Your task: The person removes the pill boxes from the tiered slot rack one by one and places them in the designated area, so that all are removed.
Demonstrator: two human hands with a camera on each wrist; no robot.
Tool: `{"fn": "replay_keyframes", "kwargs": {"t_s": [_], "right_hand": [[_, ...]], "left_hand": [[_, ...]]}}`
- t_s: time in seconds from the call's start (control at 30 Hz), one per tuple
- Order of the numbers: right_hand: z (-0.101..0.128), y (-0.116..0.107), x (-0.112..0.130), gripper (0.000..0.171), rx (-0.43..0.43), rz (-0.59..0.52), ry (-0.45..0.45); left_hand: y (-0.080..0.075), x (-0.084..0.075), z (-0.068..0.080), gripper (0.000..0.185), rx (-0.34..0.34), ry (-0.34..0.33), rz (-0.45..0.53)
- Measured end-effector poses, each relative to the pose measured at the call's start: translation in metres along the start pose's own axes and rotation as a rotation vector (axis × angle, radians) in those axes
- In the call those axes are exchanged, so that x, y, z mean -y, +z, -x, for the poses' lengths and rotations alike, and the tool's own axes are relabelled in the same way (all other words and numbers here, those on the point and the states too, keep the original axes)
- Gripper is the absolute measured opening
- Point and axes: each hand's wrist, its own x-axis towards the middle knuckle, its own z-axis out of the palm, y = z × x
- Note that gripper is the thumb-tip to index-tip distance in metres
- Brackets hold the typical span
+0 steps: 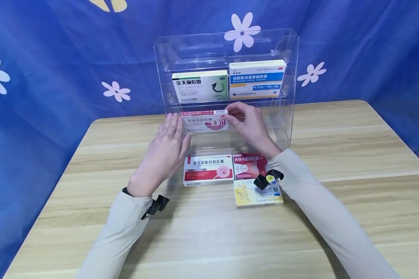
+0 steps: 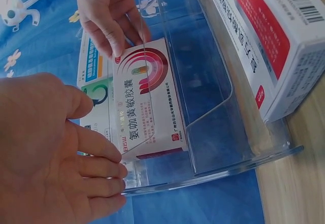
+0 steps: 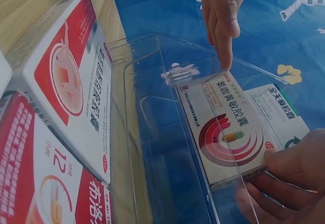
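Capsule box (image 1: pixel 199 123), right grip (image 1: pixel 248 123) pinching one end, left grip (image 1: pixel 167 146) straight-fingered at the other

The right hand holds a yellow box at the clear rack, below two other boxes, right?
Not yellow: the head view shows the right hand holding a red-and-white box at the clear rack, below two other boxes.
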Motion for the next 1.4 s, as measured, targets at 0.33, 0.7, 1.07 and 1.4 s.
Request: {"fn": "replay_keyframes", "kwargs": {"t_s": [0.33,0.7,1.07,1.4], "right_hand": [[-0.001,-0.004,0.002,0.022,-0.023,-0.015,-0.004],[0.001,-0.009,0.002,0.023,-0.062,-0.029,-0.011],[0.003,-0.018,-0.001,0.022,-0.118,-0.084,-0.075],[0.014,-0.025,0.001,0.023,-0.109,-0.107,-0.094]], "left_hand": [[0.001,0.001,-0.002,0.06,-0.006,0.009,-0.003],[0.001,0.0,-0.002,0.059,0.012,0.003,-0.002],[0.001,-0.001,-0.002,0.059,0.016,-0.001,-0.01],[-0.002,-0.001,-0.002,0.058,0.02,0.0,-0.019]]}}
